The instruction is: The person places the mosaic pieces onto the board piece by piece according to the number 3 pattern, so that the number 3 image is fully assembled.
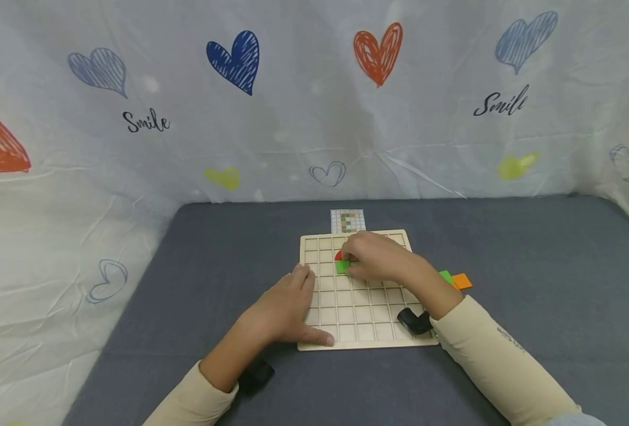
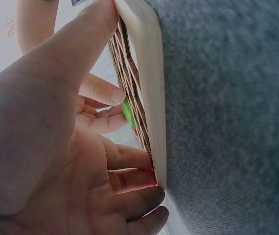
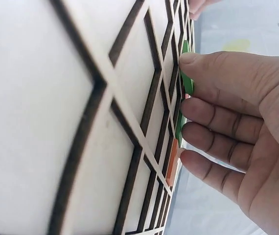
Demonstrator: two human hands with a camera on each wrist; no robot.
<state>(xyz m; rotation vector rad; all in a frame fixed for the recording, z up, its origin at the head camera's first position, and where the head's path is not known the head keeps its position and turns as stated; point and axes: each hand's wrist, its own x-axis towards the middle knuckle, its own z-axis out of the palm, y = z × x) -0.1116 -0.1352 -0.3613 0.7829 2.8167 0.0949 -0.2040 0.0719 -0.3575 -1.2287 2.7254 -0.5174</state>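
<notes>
A pale wooden grid board (image 1: 370, 334) lies on the grey table. My right hand (image 1: 364, 260) reaches over its upper middle, fingertips pressing a green square tile (image 1: 342, 267) into a cell beside a red tile (image 1: 338, 255). In the right wrist view the fingers (image 3: 218, 88) touch the green tile (image 3: 179, 128), with an orange-red tile (image 3: 172, 166) beside it. My left hand (image 1: 293, 302) lies flat on the board's left edge (image 2: 151, 93), thumb along its near rim.
A small pattern card (image 1: 348, 220) lies just beyond the board. Loose green (image 1: 445, 276) and orange (image 1: 461, 281) tiles sit right of the board. A white curtain with hearts closes off the back and sides. Black wrist straps (image 1: 414, 320) show on both arms.
</notes>
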